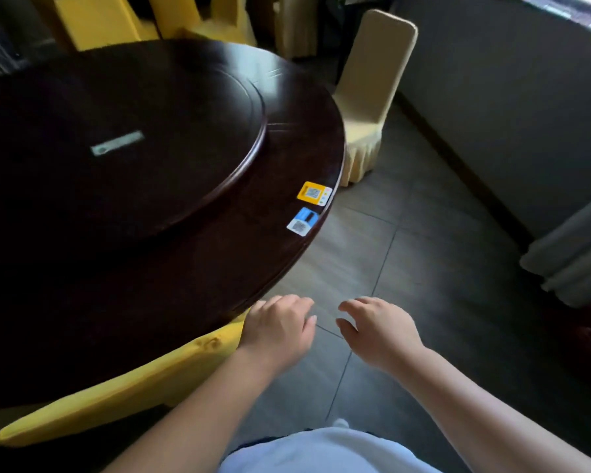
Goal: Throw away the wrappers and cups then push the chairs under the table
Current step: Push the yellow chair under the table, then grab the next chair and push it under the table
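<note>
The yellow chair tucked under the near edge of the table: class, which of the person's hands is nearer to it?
Left. The left hand is at the yellow chair, by its top corner beside the table edge. The right hand hangs over bare floor, clear of it.

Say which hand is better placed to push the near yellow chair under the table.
Left. The left hand hangs right beside the yellow chair at the table edge; the right hand is over bare floor.

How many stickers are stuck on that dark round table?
2 on the table, both near its right edge: a yellow sticker and, just nearer the person, a blue and white sticker. A pale label also lies on the raised centre disc.
</note>
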